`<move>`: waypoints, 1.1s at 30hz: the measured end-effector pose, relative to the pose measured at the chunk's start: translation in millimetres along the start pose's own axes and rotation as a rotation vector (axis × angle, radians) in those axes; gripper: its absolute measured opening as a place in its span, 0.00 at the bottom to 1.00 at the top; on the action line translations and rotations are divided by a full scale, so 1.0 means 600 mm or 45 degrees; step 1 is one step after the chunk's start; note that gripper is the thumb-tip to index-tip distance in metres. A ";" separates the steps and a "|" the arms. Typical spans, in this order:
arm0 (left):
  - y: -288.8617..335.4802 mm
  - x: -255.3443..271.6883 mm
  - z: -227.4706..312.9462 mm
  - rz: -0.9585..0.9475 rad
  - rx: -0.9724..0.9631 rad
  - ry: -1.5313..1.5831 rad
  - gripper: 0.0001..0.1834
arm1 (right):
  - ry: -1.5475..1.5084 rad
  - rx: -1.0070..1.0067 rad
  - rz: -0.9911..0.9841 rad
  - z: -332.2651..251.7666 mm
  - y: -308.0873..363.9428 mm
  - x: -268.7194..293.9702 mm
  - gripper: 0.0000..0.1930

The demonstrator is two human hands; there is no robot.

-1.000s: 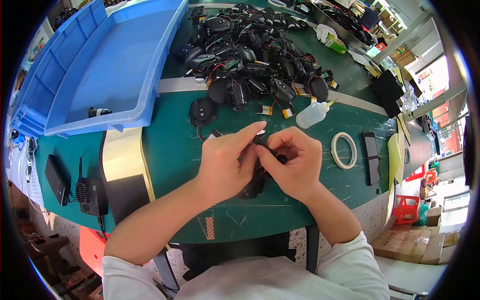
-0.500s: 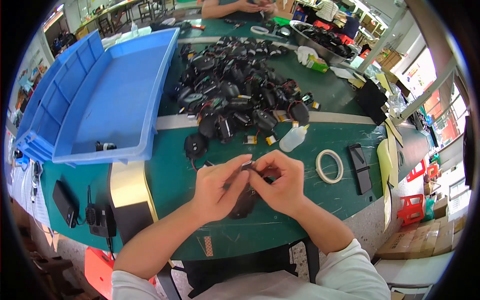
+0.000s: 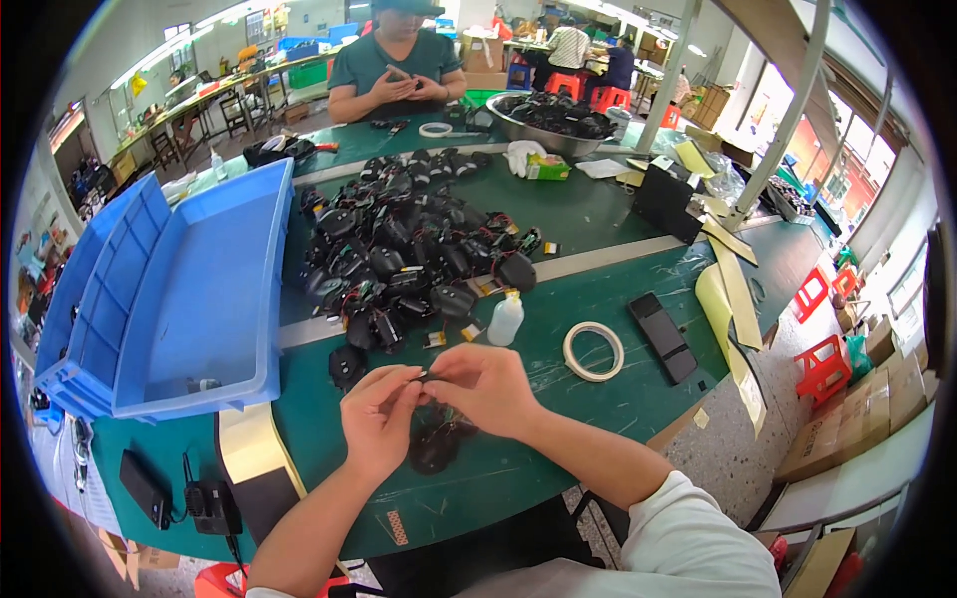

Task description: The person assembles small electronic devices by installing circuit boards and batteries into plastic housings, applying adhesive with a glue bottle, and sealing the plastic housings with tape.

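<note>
My left hand (image 3: 377,421) and my right hand (image 3: 488,391) meet fingertip to fingertip over the near part of the green table. Between them they pinch a small dark part (image 3: 429,378), mostly covered by the fingers. Just below, a black rounded piece (image 3: 437,446) shows under my hands; whether it hangs from the part or lies on the table I cannot tell. Beyond my hands spreads a heap of black plastic housings (image 3: 394,244) with red wires and small silvery battery cells. A white squeeze bottle (image 3: 505,320) stands at the heap's near right edge.
Blue plastic bins (image 3: 209,299) stand at left. Nearer lie a black power bank (image 3: 146,488) and a black radio-like device (image 3: 211,509). To the right are a tape roll (image 3: 593,352) and a black case (image 3: 662,337). Opposite, a person (image 3: 397,75) works beside a metal bowl (image 3: 553,125) of black parts.
The view has tilted up and turned right, bringing more of the person opposite into sight. My hands remain together, still pinching the small part.
</note>
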State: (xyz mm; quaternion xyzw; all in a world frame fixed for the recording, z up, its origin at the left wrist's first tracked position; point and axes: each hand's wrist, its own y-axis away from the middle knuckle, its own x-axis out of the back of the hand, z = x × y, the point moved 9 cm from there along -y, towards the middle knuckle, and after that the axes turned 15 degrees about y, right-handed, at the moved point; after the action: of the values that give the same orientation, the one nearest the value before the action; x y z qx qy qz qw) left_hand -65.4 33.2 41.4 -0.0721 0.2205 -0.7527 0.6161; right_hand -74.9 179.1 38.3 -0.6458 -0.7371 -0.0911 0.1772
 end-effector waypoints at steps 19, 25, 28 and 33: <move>0.014 0.017 0.050 0.146 -0.341 -0.386 0.10 | 0.126 0.296 -0.075 -0.032 0.015 0.002 0.06; 0.004 0.003 0.059 -0.001 -0.435 -0.469 0.11 | 0.285 0.513 -0.058 -0.059 0.007 0.007 0.06; 0.010 -0.013 0.055 -0.147 -0.450 -0.505 0.16 | 0.350 0.570 -0.015 -0.061 0.011 0.011 0.06; 0.014 -0.020 0.026 -0.262 -0.232 -0.215 0.29 | 0.588 0.805 0.039 -0.079 0.023 0.015 0.06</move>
State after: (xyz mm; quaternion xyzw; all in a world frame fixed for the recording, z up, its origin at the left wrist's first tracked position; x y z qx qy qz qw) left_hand -49.4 39.7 54.0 -0.2129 0.2270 -0.7800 0.5428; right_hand -55.4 172.2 83.7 -0.5328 -0.6596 0.0004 0.5301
